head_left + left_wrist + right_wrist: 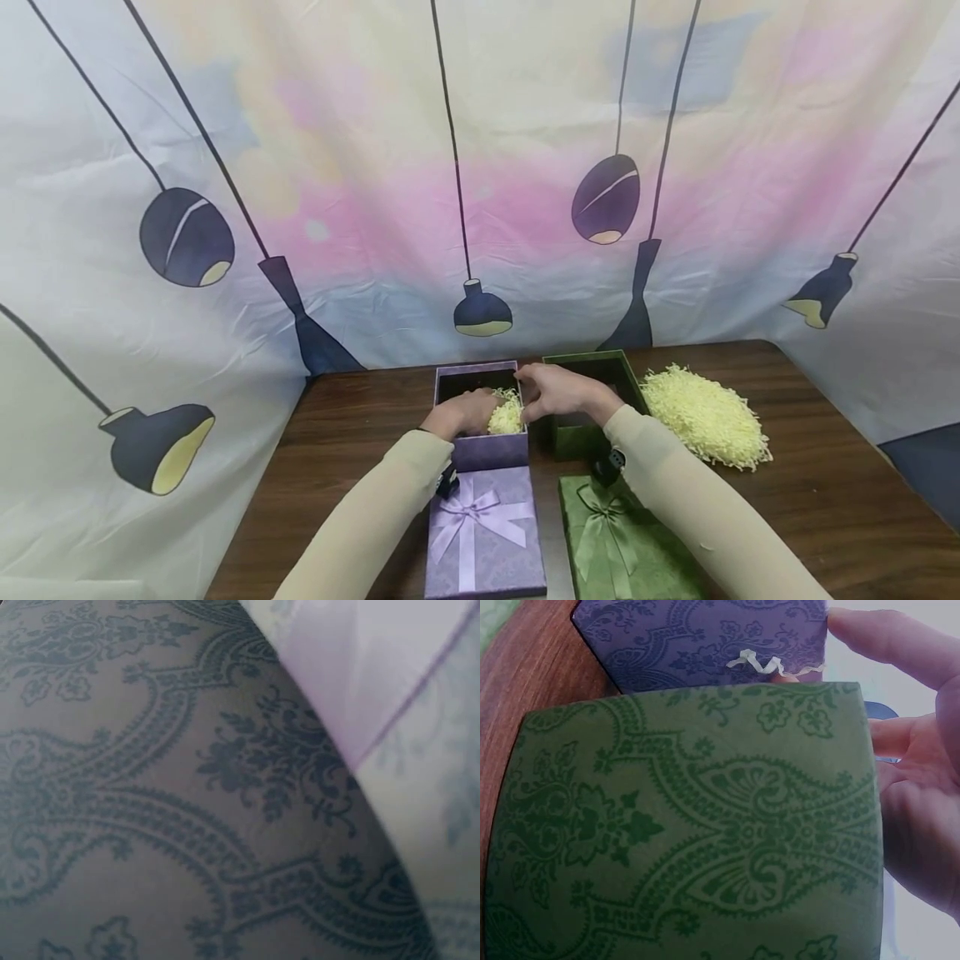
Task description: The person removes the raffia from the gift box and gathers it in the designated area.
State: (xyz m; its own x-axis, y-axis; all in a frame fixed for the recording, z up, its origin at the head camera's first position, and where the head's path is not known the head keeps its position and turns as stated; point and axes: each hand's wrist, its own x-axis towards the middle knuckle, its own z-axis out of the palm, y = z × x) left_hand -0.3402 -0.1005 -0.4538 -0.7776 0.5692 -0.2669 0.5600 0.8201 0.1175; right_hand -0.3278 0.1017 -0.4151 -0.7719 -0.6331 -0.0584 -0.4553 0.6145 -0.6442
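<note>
My left hand [474, 412] reaches down into the purple gift box [491, 452], beside a clump of pale yellow shredded paper [506, 417]. The box wall and the paper hide its fingertips. My right hand [561, 390] is at the right rim of this box, with thumb and fingers spread apart along it. In the right wrist view, the thumb [862, 630] is right at the edge of the purple box, and a loose paper strand [761, 662] lies against the outer wall. Under my right wrist stands the green gift box [581, 442].
A big heap of yellow shredded paper [705, 417] lies right of the green box. Nearer me are a purple lid with a ribbon bow [506, 558] and a green lid with a bow [645, 558]. A printed curtain [375, 250] hangs behind the wooden table [337, 467].
</note>
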